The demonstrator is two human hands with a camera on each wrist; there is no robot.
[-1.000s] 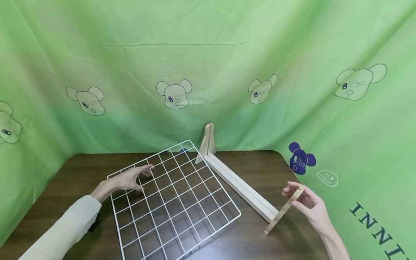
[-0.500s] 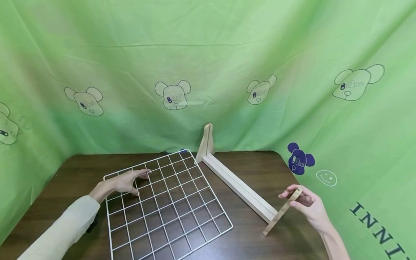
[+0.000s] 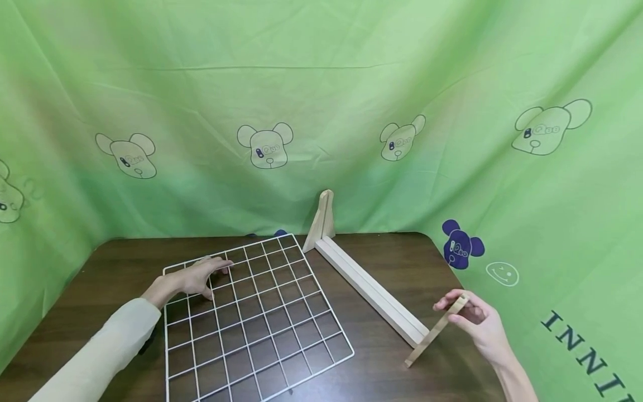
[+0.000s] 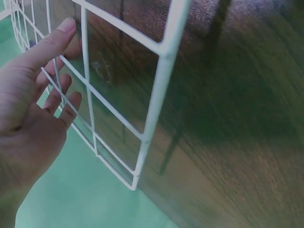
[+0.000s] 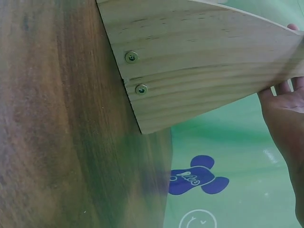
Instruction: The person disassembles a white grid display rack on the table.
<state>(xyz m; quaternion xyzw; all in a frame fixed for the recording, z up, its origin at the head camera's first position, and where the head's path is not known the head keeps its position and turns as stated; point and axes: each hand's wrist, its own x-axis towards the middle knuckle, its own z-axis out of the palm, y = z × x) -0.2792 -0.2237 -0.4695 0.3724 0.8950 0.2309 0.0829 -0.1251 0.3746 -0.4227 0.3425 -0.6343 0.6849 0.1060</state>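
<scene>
A white wire grid panel (image 3: 321, 290) lies tilted over the left half of the table. My left hand (image 3: 193, 277) grips its far left part, the thumb on one side of the wires and the fingers on the other in the left wrist view. To the right is a wooden stand: a long grooved base bar (image 3: 372, 287) between a far upright (image 3: 325, 218) and a near upright (image 5: 199, 61). My right hand (image 3: 484, 329) holds the near upright by its narrow top, thumb on one face and fingers on the other.
The brown wooden table (image 3: 397, 251) meets a green printed curtain (image 3: 321, 84) at the back and sides. Two bolt heads (image 5: 132, 57) show on the near upright's outer face. The grid's far right corner comes close to the far upright.
The grid panel has come down, its far right corner dropping and its near right corner shifting left and toward me. The left hand has moved slightly; the right hand stays on the upright.
</scene>
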